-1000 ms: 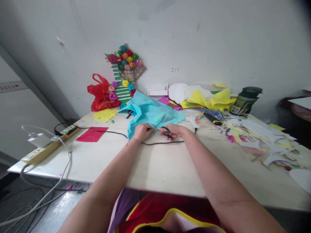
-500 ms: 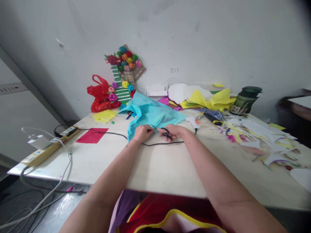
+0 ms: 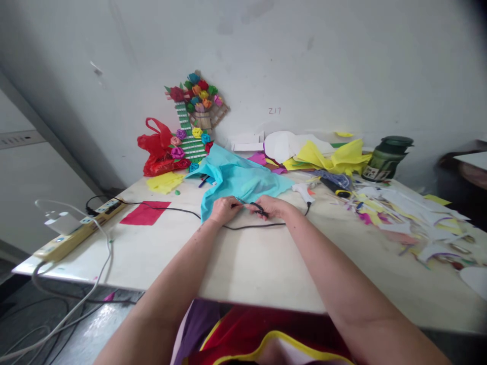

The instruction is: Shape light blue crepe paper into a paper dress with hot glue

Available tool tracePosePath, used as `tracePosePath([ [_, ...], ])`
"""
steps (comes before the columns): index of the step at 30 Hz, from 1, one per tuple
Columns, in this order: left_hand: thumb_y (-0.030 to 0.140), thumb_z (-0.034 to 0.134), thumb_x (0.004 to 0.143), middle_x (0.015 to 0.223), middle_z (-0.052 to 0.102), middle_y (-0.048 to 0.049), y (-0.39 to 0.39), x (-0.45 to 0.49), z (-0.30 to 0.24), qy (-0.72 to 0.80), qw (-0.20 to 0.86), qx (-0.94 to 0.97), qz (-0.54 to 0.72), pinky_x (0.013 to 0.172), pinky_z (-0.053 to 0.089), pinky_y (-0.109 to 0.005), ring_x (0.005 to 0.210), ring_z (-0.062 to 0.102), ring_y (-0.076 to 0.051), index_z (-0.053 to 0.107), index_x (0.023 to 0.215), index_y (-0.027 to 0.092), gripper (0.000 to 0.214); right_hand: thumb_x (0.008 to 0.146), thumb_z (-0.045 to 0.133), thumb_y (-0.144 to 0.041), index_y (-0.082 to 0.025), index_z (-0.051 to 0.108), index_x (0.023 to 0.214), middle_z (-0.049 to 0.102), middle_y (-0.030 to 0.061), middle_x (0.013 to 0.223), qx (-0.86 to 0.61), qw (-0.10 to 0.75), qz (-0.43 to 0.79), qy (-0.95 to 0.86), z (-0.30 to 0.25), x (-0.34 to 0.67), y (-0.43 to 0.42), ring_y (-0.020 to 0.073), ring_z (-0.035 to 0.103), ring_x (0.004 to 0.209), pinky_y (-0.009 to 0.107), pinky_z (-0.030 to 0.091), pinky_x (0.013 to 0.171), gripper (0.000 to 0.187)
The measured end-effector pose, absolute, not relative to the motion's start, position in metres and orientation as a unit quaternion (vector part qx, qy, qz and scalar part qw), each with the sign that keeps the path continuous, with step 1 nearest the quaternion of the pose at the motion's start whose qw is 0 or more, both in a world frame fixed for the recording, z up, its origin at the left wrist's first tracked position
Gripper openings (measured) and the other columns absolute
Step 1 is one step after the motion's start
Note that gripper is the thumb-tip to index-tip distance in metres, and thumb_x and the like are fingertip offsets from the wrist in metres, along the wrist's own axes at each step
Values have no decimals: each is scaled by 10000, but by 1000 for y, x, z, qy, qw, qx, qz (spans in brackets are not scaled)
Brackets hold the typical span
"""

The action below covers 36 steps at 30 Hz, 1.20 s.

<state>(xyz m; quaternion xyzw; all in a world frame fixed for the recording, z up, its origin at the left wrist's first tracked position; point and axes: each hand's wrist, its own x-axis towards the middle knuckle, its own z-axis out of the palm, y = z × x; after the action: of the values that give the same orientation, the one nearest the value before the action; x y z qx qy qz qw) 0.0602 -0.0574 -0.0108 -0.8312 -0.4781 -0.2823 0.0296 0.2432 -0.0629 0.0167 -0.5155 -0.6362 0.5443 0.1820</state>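
Observation:
A large turquoise crepe-paper sheet (image 3: pixel 239 172) lies crumpled across the middle of the table. My left hand (image 3: pixel 223 209) pinches its near edge, fingers closed. Black-handled scissors (image 3: pixel 259 210) are in my right hand (image 3: pixel 271 206), fingers in the loops and the blades pointing left toward my left fingertips. The blades meet the near edge of the turquoise sheet. Exactly how far they cut into it is too small to tell. A black cord (image 3: pixel 251 225) runs along the table just below both hands.
A red paper square (image 3: pixel 146 213) and a power strip (image 3: pixel 76 238) lie left. Behind stand a red bag (image 3: pixel 158 149) and a paper-flower decoration (image 3: pixel 190 132). To the right are a white glue gun (image 3: pixel 303 192), yellow paper (image 3: pixel 335 158), a green bottle (image 3: pixel 388 159) and paper scraps (image 3: pixel 411 218).
The scissors' handles have come closer together and the blades look more closed. Both hands stay in nearly the same place; the whole view has shifted slightly.

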Motion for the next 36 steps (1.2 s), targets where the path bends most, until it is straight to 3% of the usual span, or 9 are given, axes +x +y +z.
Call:
tracePosePath([
  [5, 269, 542, 751, 762, 669, 7, -57, 60, -12, -478, 19, -831, -282, 589, 379, -205, 685, 579, -112, 683, 769, 229, 147, 693, 576, -547, -124, 540, 725, 504, -24, 441, -504, 160, 534, -660, 10, 248, -57, 50, 452, 326, 136, 232, 262, 426],
  [10, 285, 541, 747, 748, 671, 0, -58, 61, -12, -487, 13, -829, -273, 585, 382, -210, 674, 584, -121, 681, 762, 221, 154, 694, 542, -596, -130, 514, 815, 550, -4, 478, -494, 142, 575, -637, 16, 248, -59, 70, 505, 373, 134, 318, 308, 482],
  [20, 303, 537, 744, 721, 670, -8, -59, 59, -9, -502, -1, -821, -272, 564, 368, -202, 651, 579, -117, 679, 761, 203, 174, 642, 517, -673, -144, 472, 705, 513, -18, 417, -494, 168, 581, -624, 17, 234, -56, 79, 479, 344, 178, 402, 348, 534],
  [26, 246, 539, 721, 720, 667, 0, -58, 58, -11, -500, -21, -821, -277, 582, 382, -207, 668, 582, -121, 670, 753, 194, 144, 637, 617, -567, -161, 432, 584, 443, -63, 382, -512, 213, 515, -653, 11, 231, -58, 36, 384, 293, 153, 311, 294, 450],
  [29, 299, 519, 742, 720, 661, -1, -55, 56, -12, -498, -39, -817, -288, 600, 409, -212, 669, 582, -121, 660, 751, 190, 178, 659, 627, -522, -162, 420, 563, 439, -63, 378, -505, 223, 513, -657, 9, 231, -58, 35, 395, 304, 148, 318, 306, 427],
  [31, 351, 471, 780, 801, 660, -22, -51, 53, -11, -512, -18, -800, -313, 680, 433, -231, 754, 586, -136, 647, 792, 181, 245, 665, 629, -510, -163, 421, 573, 443, -61, 376, -510, 215, 521, -650, 8, 231, -58, 40, 401, 301, 151, 315, 303, 415],
  [33, 375, 431, 805, 994, 633, -54, -47, 50, -12, -526, 25, -788, -318, 840, 407, -267, 962, 546, -167, 620, 927, 168, 306, 669, 631, -498, -164, 422, 587, 442, -64, 373, -517, 205, 530, -640, 9, 231, -59, 41, 396, 290, 149, 303, 296, 403],
  [36, 391, 402, 819, 1285, 458, -81, -40, 45, -17, -573, 34, -789, -219, 1027, 241, -349, 1237, 322, -211, 471, 1196, 141, 457, 685, 632, -468, -164, 432, 623, 440, -71, 375, -523, 199, 549, -621, 12, 229, -61, 44, 404, 292, 144, 308, 299, 369],
])
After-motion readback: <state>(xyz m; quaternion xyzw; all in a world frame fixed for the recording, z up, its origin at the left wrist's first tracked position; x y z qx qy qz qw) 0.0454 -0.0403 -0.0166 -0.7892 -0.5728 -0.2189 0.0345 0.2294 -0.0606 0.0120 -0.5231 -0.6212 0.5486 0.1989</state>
